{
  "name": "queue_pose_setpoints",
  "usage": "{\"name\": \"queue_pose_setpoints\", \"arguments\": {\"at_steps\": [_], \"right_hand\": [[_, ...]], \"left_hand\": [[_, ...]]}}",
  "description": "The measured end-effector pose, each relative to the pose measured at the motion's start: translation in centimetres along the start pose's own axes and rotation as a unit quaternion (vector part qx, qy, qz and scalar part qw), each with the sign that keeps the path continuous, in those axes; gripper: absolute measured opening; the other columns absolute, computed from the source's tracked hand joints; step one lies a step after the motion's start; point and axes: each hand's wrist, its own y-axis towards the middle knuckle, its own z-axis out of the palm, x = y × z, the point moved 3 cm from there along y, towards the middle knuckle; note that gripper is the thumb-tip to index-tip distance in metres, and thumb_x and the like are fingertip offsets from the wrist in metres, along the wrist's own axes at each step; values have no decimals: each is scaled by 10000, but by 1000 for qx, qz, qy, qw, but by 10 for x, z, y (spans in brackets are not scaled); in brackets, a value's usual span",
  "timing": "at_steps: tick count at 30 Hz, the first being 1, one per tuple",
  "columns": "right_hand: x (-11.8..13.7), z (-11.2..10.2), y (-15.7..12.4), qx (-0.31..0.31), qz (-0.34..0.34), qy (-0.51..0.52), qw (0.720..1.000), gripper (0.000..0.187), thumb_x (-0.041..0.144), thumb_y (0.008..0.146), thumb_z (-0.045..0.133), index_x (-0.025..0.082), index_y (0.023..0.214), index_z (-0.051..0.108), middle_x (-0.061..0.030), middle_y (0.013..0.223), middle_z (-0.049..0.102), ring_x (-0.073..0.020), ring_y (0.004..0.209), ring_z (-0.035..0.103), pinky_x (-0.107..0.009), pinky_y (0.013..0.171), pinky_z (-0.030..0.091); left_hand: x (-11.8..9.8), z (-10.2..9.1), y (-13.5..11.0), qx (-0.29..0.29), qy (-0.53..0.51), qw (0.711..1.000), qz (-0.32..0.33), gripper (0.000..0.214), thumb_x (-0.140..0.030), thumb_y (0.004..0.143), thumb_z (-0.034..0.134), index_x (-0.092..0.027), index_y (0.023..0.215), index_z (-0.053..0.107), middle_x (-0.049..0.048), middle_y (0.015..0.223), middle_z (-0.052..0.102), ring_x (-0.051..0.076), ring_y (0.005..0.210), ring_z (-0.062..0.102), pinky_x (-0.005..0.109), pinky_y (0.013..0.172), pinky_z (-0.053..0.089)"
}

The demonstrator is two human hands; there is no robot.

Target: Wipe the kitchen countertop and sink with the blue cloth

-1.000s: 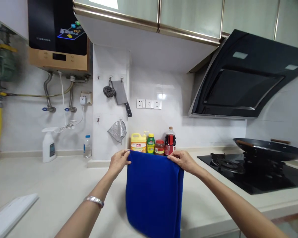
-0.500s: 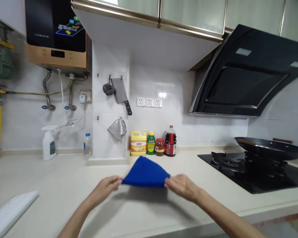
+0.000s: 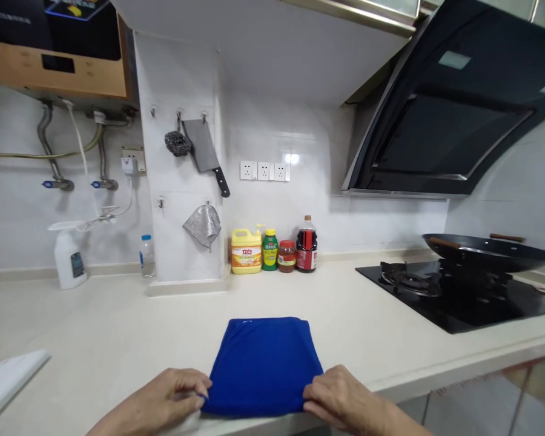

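A folded blue cloth [image 3: 263, 363] lies spread on the pale countertop, its near edge by the counter's front. My left hand [image 3: 163, 396] pinches its near left corner between thumb and fingers. At the near right corner, the fingers of my right hand [image 3: 343, 399] are closed on the fabric. The cloth looks fairly flat, with a slight crease along its far edge.
Beyond the cloth, a yellow detergent jug [image 3: 246, 251], a green bottle [image 3: 269, 249], a red-lidded jar [image 3: 287, 256] and a dark sauce bottle [image 3: 307, 245] stand against the wall. At right is a gas stove [image 3: 418, 303] with a wok [image 3: 490, 251]. A white board [image 3: 11, 381] lies left.
The blue cloth has come down from above the counter and now lies flat on it. Both hands moved lower and nearer, still gripping its corners. The camera view has tilted down.
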Motion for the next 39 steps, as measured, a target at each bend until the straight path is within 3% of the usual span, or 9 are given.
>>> {"name": "queue_pose_setpoints", "arguments": {"at_steps": [9,13,17,20,23,28,32,35,39], "right_hand": [[-21,-8,16,49,162,179,969,371,410,1037,379,218,973,690,-19,843,732,-118,705,655,-212,653,428],[-64,-16,43,30,251,134,958,351,379,1026,403,202,968,700,-39,869,737,-153,769,683,-241,732,479],[-90,-13,69,2,342,-33,939,357,253,979,446,164,1290,598,-159,1242,671,-266,1103,657,-389,920,516],[-73,5,91,2,274,-31,961,515,294,967,477,153,1461,447,-178,1480,504,-294,1349,493,-462,1116,408],[-44,32,111,57,138,41,988,565,414,990,447,251,1525,363,-84,1587,383,-277,1484,295,-532,1245,152],[-33,63,124,208,110,163,958,587,503,1019,299,308,1571,249,-34,1654,217,-288,1538,84,-626,1220,-31],[-35,53,110,245,132,194,941,657,584,998,306,327,1587,167,-33,1671,130,-313,1539,2,-671,1191,-67],[-31,31,82,251,138,205,936,688,628,982,340,356,1584,148,-27,1671,126,-314,1539,9,-661,1200,-43],[-43,8,29,269,178,193,927,595,596,1010,276,419,1567,165,25,1670,130,-285,1541,32,-636,1216,-19]], "left_hand": [[-2,-6,29,-25,-38,999,16,445,-610,802,556,-216,812,761,24,817,724,231,813,644,301,774,513],[8,-20,73,-148,-95,984,34,493,-629,825,516,-210,945,747,49,943,747,250,912,678,320,824,535],[29,-26,117,-276,-68,959,-17,586,-585,838,458,-179,1211,656,128,1165,720,276,1034,690,380,946,522],[39,-15,136,-255,-34,966,-10,630,-570,854,457,-181,1334,584,144,1251,693,276,1117,671,405,1021,492],[47,3,145,-214,56,975,34,629,-550,896,415,-177,1379,565,132,1405,601,266,1317,537,427,1157,370],[65,12,151,-230,140,963,29,592,-468,954,296,-147,1356,587,111,1426,587,242,1374,475,429,1210,307],[83,-9,141,-256,192,947,-12,588,-439,970,264,-149,1379,573,80,1460,559,235,1429,403,415,1239,254],[97,-24,132,-272,222,931,-103,614,-418,980,246,-106,1449,489,110,1527,475,259,1463,346,436,1240,237],[102,-19,133,-234,260,920,-178,626,-443,983,276,-144,1522,386,123,1603,337,303,1504,239,517,1236,173]]}}
